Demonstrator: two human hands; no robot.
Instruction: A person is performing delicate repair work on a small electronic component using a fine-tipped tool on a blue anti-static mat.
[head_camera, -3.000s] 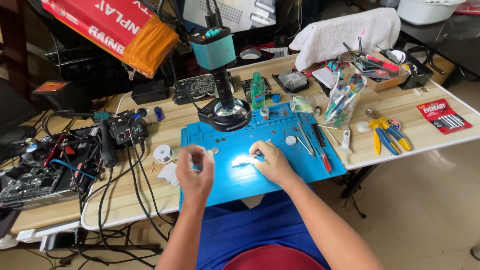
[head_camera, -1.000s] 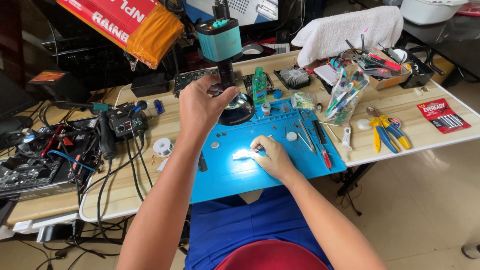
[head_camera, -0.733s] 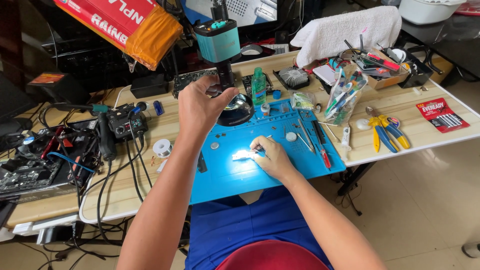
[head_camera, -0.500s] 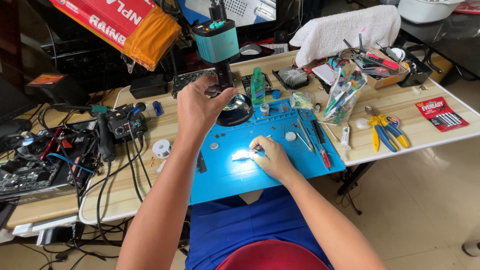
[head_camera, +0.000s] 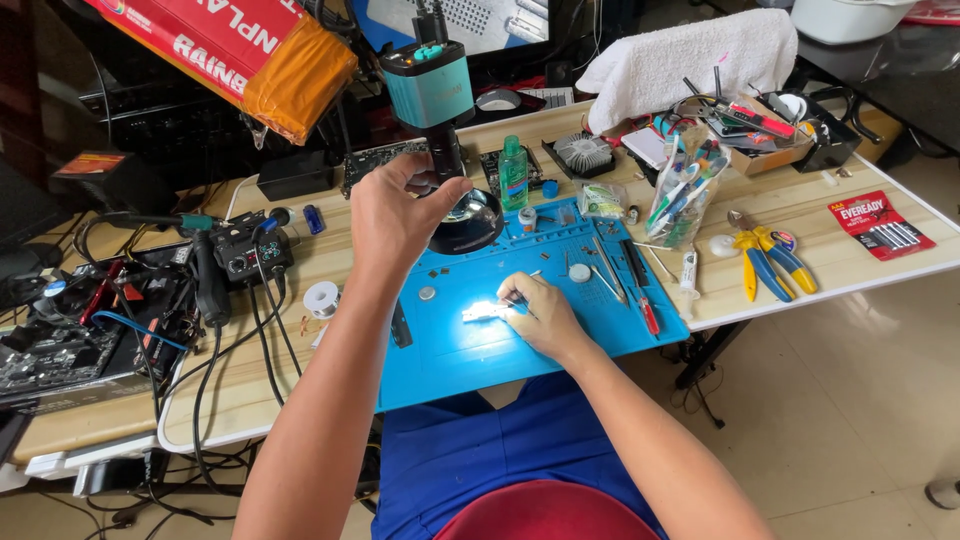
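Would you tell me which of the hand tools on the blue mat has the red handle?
The screwdriver at the blue mat's right edge; the tweezers just left of it are bare metal.

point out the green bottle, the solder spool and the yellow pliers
green bottle (head_camera: 513, 176), head view, on its body
solder spool (head_camera: 322, 299), head view, on its top face
yellow pliers (head_camera: 750, 268), head view, on the yellow handle
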